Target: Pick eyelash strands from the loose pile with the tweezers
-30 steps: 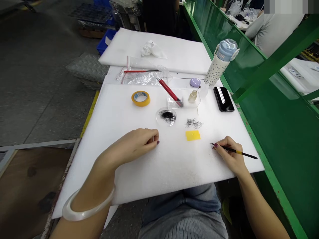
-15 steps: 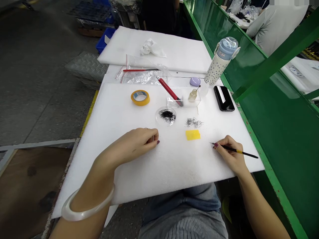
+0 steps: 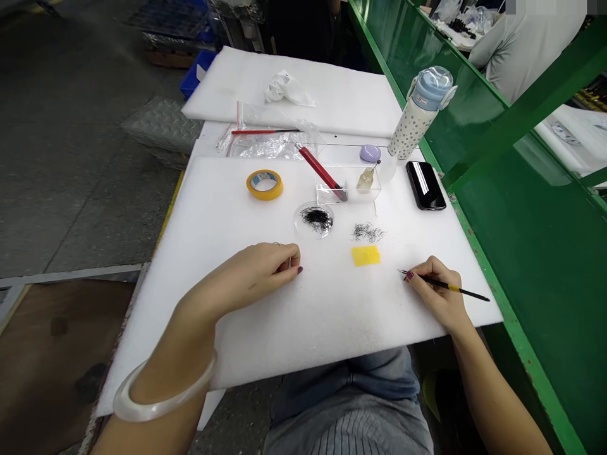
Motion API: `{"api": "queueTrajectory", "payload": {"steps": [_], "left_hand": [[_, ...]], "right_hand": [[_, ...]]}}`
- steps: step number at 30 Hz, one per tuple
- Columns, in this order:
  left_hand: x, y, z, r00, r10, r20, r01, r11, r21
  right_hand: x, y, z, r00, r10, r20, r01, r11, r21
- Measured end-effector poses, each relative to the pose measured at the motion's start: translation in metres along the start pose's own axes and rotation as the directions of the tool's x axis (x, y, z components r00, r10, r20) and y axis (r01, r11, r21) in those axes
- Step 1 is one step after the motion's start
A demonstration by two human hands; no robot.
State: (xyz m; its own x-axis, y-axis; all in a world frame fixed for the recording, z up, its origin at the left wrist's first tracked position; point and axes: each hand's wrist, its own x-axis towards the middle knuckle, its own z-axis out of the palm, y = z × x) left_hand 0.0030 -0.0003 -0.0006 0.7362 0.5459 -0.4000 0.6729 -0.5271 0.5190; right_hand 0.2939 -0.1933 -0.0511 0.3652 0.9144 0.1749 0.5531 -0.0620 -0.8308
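Black brush (image 3: 443, 285) sits pinched in my right hand (image 3: 439, 292) fingers, tip pointing left toward the yellow pad (image 3: 366, 255). My left hand (image 3: 263, 270) curls, fingers pressed together on the foam-covered counter (image 3: 327, 316).

A factory workbench: white foam sheets (image 3: 265, 328) cover the table, a green metal frame (image 3: 531, 107) divides stations, another worker (image 3: 516, 44) sits beyond it, over bare concrete floor (image 3: 71, 158) with stacked trays (image 3: 161, 126).

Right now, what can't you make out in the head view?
- What the left hand pinches: curled fingers hide it; only a thin sliver shows.
- Tip of the thin tool in the right hand: too fine to read.
- Black fibres in the clear dish and the loose pile: too small to count.
- Small bottle: label unreadable.
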Motion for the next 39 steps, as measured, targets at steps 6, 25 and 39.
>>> {"api": "queueTrajectory", "payload": {"steps": [6, 25, 39], "left_hand": [[-0.0004, 0.0005, -0.0003, 1.000, -0.006, 0.013, 0.006, 1.000, 0.005], [0.0003, -0.0029, 0.0014, 1.000, -0.015, 0.017, 0.015, 1.000, -0.010], [0.0004, -0.0065, 0.0034, 1.000, -0.004, 0.010, 0.004, 1.000, -0.008]], "right_hand": [[0.0009, -0.0017, 0.0002, 1.000, 0.014, 0.007, -0.014, 1.000, -0.009], [-0.0017, 0.0056, -0.0009, 0.997, 0.071, -0.015, -0.068, 0.990, 0.120], [-0.0010, 0.0041, 0.0001, 1.000, 0.019, -0.018, -0.018, 0.999, 0.045]]}}
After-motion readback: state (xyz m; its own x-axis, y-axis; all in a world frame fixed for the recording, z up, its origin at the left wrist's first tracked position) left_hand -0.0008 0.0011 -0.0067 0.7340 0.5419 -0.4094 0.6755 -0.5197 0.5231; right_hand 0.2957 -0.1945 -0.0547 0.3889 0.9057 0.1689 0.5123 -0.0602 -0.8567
